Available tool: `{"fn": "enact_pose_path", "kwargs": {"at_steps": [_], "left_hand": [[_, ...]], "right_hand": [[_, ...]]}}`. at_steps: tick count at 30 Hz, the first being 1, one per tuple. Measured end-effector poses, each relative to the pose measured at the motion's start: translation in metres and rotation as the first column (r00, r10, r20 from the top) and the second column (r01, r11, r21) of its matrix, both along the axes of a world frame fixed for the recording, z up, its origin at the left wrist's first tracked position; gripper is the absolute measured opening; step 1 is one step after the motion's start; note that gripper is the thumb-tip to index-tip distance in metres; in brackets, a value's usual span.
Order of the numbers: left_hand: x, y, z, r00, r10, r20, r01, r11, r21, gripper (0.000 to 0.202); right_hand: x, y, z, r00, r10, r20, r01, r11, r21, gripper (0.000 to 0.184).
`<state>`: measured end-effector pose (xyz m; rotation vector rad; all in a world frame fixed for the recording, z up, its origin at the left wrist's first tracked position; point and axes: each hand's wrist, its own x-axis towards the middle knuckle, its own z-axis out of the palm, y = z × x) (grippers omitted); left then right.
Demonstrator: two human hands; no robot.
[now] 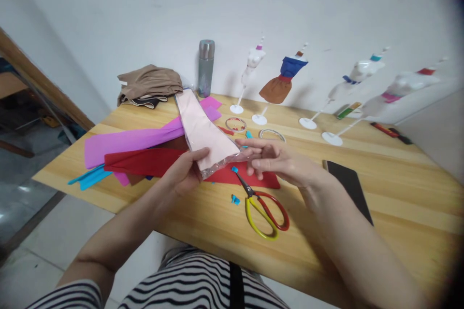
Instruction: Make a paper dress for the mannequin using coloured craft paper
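Observation:
Both my hands hold a long clear plastic sleeve of pale pink cloth (203, 128) above the wooden table (398, 188). My left hand (184, 171) grips its near end from below, thumb on top. My right hand (277, 159) pinches the same end from the right with fingers stretched out. The sleeve slants away toward the wall. Under it lie a red cloth strip (152, 161), a magenta strip (126, 141) and a blue strip (89, 177). Scissors (263, 205) with red and yellow handles lie just below my right hand.
A dark phone (350, 188) lies under my right forearm. Several small white dress forms (279, 82) stand along the wall, one in a blue and brown dress. A grey bottle (206, 67), folded tan cloth (150, 84) and two tape rings (236, 124) lie farther back.

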<state>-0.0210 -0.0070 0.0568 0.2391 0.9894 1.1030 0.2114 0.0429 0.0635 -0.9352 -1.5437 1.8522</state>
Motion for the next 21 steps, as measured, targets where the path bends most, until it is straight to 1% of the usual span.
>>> {"fn": "enact_pose_path", "kwargs": {"at_steps": [2,5,7,10,12,14,17,19,21], "left_hand": [[0.001,0.001,0.002,1.0,0.01,0.008,-0.01,1.0,-0.017,0.04],[0.005,0.0,0.007,0.997,0.068,0.039,-0.066,0.996,-0.056,0.035],[0.009,-0.001,0.011,0.994,0.096,0.052,-0.091,0.992,-0.092,0.03],[0.013,-0.003,0.015,0.995,0.094,0.036,-0.089,0.989,-0.117,0.025],[0.014,-0.003,0.013,0.994,0.104,0.019,-0.101,0.989,-0.104,0.021],[0.013,-0.001,0.007,0.994,0.108,0.025,-0.106,0.992,-0.066,0.019],[0.009,0.002,-0.005,0.998,0.053,0.032,-0.054,0.999,0.002,0.017],[0.006,0.001,-0.012,1.0,0.015,0.008,-0.015,1.0,0.016,0.017],[0.003,-0.003,-0.014,1.0,-0.015,-0.011,0.015,1.0,0.003,0.017]], "right_hand": [[-0.002,-0.003,-0.001,0.997,-0.067,0.04,0.062,0.992,0.109,0.05],[-0.012,-0.01,-0.004,0.968,-0.244,0.051,0.222,0.936,0.275,0.036],[-0.019,-0.014,-0.006,0.96,-0.276,0.052,0.244,0.911,0.331,0.029],[-0.025,-0.016,-0.008,0.962,-0.255,0.097,0.201,0.904,0.377,0.026],[-0.027,-0.016,-0.011,0.958,-0.26,0.123,0.192,0.897,0.397,0.026],[-0.027,-0.014,-0.013,0.957,-0.26,0.132,0.187,0.895,0.404,0.026],[-0.025,-0.013,-0.012,0.962,-0.226,0.155,0.14,0.891,0.432,0.027],[-0.021,-0.013,-0.01,0.97,-0.154,0.187,0.068,0.914,0.4,0.036],[-0.015,-0.013,-0.006,0.978,-0.021,0.209,-0.042,0.955,0.292,0.051]]}}
